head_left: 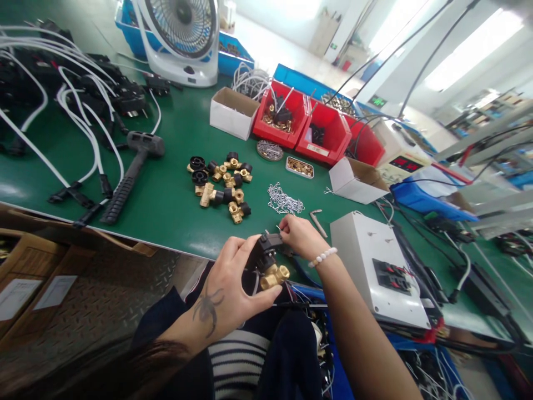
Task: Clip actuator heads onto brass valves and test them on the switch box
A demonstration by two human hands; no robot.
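My left hand [228,289] is wrapped around a black housing with a brass valve [275,276], held over the front edge of the bench. Its thumb lies beside the brass part. My right hand [300,236], with a beaded bracelet on the wrist, is closed in a pinch at the far end of the black housing [262,253]. A thin silvery wire piece pokes out at its fingertips; most of it is hidden. Just beyond lies a pile of bent wire clips [285,199], with a hex key [318,223] to its right. Several brass fittings with black caps [227,180] sit further left.
A black hammer [133,175] and white cables [79,105] lie left. At the back stand a fan [183,33], a white box [234,114], red bins [322,130] and small trays [300,166]. A grey control box [375,272] borders my right arm.
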